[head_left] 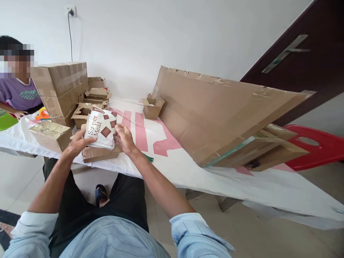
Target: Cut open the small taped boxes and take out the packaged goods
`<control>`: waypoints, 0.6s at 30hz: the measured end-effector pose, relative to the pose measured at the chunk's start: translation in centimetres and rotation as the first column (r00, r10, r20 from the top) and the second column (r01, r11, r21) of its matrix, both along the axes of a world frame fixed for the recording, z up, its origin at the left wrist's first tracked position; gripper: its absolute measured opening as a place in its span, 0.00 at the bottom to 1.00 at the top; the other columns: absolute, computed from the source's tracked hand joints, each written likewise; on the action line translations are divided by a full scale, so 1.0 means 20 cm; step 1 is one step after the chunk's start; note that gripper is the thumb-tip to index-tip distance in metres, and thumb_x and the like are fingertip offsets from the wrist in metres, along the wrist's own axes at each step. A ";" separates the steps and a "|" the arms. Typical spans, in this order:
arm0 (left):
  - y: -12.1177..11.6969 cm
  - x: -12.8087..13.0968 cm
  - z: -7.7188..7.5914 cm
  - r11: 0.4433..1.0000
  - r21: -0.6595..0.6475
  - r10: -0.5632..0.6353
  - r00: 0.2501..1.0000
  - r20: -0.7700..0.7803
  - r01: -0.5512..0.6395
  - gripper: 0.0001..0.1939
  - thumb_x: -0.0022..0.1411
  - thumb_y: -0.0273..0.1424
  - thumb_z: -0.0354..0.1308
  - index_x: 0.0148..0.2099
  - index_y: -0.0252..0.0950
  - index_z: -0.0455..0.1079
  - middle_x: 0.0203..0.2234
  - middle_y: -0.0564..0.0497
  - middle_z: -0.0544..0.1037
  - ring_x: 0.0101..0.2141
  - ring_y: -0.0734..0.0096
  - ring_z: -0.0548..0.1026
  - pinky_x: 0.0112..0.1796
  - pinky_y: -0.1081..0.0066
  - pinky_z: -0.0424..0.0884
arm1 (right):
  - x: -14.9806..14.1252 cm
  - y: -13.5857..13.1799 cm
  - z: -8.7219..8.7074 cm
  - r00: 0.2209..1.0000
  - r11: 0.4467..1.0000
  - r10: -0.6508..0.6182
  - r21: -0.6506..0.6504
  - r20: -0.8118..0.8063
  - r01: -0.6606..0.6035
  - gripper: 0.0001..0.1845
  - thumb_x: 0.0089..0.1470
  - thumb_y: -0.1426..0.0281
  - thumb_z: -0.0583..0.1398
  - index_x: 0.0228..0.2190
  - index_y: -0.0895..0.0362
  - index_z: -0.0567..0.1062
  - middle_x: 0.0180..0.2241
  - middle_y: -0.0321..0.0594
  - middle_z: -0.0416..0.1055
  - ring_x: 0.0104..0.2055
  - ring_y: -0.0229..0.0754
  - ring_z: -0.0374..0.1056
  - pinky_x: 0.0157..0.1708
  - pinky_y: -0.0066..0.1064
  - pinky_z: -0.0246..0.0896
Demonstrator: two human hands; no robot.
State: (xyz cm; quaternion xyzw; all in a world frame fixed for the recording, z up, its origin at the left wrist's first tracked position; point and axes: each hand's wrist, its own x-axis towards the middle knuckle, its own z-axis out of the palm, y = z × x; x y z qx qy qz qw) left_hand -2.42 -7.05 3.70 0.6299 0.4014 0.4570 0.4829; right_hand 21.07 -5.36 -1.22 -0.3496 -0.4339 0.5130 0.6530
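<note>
Between my two hands is a white food pouch [101,127] printed "Su-per Meal" with brown squares. Its left edge is gripped by my left hand [79,142], the thumb lying over the front. My right hand [124,138] pinches the right edge. Whether more than one pouch is stacked there I cannot tell. Just under the pouch is a cardboard box [98,154], mostly covered by it. Behind my left hand stands an open small carton [80,114] with raised flaps, and a taped box [52,134] is to its left.
Stacked taped boxes [64,82] stand at the left, near a seated person [20,89]. A small open carton [152,106] sits farther back. A large cardboard sheet [215,114] leans across the right side of the cloth-covered table [172,172]. Beyond it is a red chair [317,150].
</note>
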 end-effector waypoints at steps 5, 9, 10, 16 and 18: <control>0.08 -0.12 0.08 0.996 -0.078 -0.047 0.998 -0.033 0.044 0.37 0.44 0.39 0.86 0.57 0.36 0.86 0.42 0.44 0.90 0.35 0.54 0.87 0.28 0.67 0.81 | 0.08 0.00 0.04 0.986 0.986 0.165 -0.030 0.019 -0.164 0.37 0.48 0.43 0.81 0.47 0.49 0.75 0.35 0.32 0.83 0.33 0.44 0.81 0.26 0.32 0.78; 0.09 -0.06 0.04 0.994 -0.041 0.111 0.983 0.149 -0.106 0.42 0.42 0.40 0.88 0.59 0.35 0.82 0.43 0.43 0.90 0.34 0.58 0.87 0.28 0.68 0.83 | 0.04 0.01 -0.01 0.987 0.992 0.122 -0.019 -0.101 -0.124 0.36 0.47 0.48 0.82 0.48 0.49 0.75 0.35 0.32 0.84 0.35 0.44 0.82 0.30 0.34 0.83; 0.08 -0.04 0.02 0.993 -0.040 0.121 0.975 0.189 -0.115 0.42 0.42 0.41 0.88 0.59 0.35 0.81 0.44 0.42 0.90 0.36 0.55 0.88 0.29 0.67 0.84 | 0.02 0.01 -0.02 0.987 0.995 0.095 -0.015 -0.133 -0.098 0.35 0.49 0.48 0.82 0.48 0.49 0.75 0.36 0.32 0.84 0.36 0.44 0.82 0.31 0.34 0.84; 0.07 0.01 -0.09 0.995 -0.068 0.088 0.986 0.139 -0.079 0.42 0.46 0.40 0.86 0.62 0.40 0.78 0.49 0.42 0.89 0.41 0.51 0.89 0.27 0.69 0.84 | -0.02 0.03 -0.07 0.976 0.995 0.047 -0.080 -0.214 -0.066 0.29 0.50 0.57 0.81 0.44 0.49 0.74 0.38 0.31 0.84 0.39 0.42 0.83 0.35 0.31 0.86; 0.11 -0.01 -0.09 0.995 -0.050 0.093 0.990 0.110 -0.088 0.42 0.46 0.39 0.86 0.61 0.38 0.77 0.47 0.42 0.89 0.39 0.52 0.89 0.26 0.71 0.82 | -0.01 0.04 -0.07 0.983 0.992 0.060 -0.101 -0.173 -0.078 0.26 0.50 0.61 0.81 0.40 0.50 0.73 0.37 0.32 0.83 0.40 0.42 0.83 0.35 0.31 0.85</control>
